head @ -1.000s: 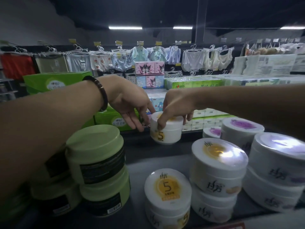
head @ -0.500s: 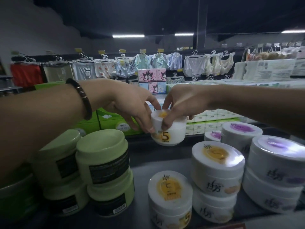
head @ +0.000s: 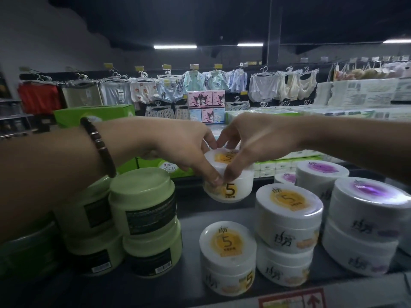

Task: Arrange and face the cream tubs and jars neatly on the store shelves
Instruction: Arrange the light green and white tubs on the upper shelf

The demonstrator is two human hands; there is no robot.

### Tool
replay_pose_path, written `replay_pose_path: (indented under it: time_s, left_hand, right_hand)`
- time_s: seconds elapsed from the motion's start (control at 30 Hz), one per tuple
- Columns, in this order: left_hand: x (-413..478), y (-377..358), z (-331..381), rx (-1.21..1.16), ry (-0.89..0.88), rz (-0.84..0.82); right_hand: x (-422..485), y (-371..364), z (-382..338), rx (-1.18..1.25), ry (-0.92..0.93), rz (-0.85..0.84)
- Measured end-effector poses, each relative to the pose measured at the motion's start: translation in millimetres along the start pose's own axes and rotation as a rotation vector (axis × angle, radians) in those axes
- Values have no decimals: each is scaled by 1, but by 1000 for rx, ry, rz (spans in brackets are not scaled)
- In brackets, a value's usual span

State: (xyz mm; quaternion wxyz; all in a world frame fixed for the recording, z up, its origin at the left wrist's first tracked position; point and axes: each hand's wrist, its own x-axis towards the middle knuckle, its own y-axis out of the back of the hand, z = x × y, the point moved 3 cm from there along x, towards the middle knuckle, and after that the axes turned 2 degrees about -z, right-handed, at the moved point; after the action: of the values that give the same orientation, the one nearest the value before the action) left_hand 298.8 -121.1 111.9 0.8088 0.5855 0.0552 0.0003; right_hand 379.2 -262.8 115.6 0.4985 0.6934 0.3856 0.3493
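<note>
Both hands are on one white tub (head: 241, 185), held up toward the back of the shelf (head: 191, 218), behind the front row and seemingly just clear of the surface. The left hand (head: 178, 147) pinches its near wall beside the big "5", and the right hand (head: 255, 138) curls over the lid with the thumb down the front. It looks like stiff plastic with a glossy, shrink-wrapped skin, so I'd expect it to be slick under the fingertips and fairly weighty if full, though not fragile. The safest hold is probably around the side wall under the lid's rim, not on the lid alone. The stacked tubs (head: 289, 210) to the right and the green jars (head: 142, 201) to the left stand close by, so it could easily knock them.
</note>
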Motion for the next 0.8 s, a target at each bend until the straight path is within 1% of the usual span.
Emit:
replay_pose_path:
  time_s: [0.1, 0.23, 0.37, 0.5, 0.67, 0.8]
  left_hand:
    - [-8, -2, 2, 11, -3, 43]
    - [-18, -7, 3, 72, 10, 60]
    - [-27, -14, 3, 41, 7, 39]
    - [-33, -19, -1, 64, -4, 43]
    - [-42, -26, 2, 202, 6, 95]
    - [-47, -34, 7, 339, 62, 126]
  right_hand:
    - [-6, -1, -1, 14, 4, -9]
    - [-11, -5, -2, 44, 16, -39]
    - [-15, -11, -3, 58, 45, -81]
    - [-17, -15, -4, 89, 71, -119]
    - [-21, -20, -7, 53, 103, -124]
    - [-23, -25, -7, 69, 117, -164]
